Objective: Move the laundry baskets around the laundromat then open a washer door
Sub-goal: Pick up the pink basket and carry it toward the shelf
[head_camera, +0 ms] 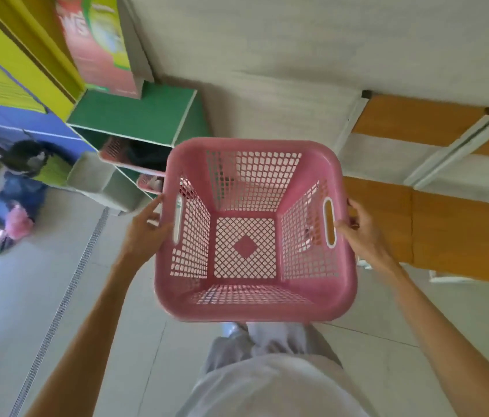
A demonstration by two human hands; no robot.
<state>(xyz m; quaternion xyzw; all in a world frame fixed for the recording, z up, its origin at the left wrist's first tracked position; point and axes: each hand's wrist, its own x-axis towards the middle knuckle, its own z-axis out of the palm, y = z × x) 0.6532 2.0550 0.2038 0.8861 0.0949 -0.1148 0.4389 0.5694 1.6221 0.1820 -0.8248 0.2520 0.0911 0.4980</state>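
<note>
A pink perforated laundry basket [249, 308] hangs in the air in front of my body, empty, its open top facing me. My left hand [144, 233] grips its left rim beside the slotted handle. On the opposite side my right hand [363, 233] holds the right rim next to the other handle slot. More pink baskets [114, 150] sit inside the green shelf unit ahead on the left. No washer door shows in this view.
The green shelf unit [135, 115] stands ahead left with a red detergent box [99, 46] on top. A grey bin [99, 182] sits beside it. A person [11, 191] crouches on the floor at far left. Orange-topped benches [435, 212] line the right wall.
</note>
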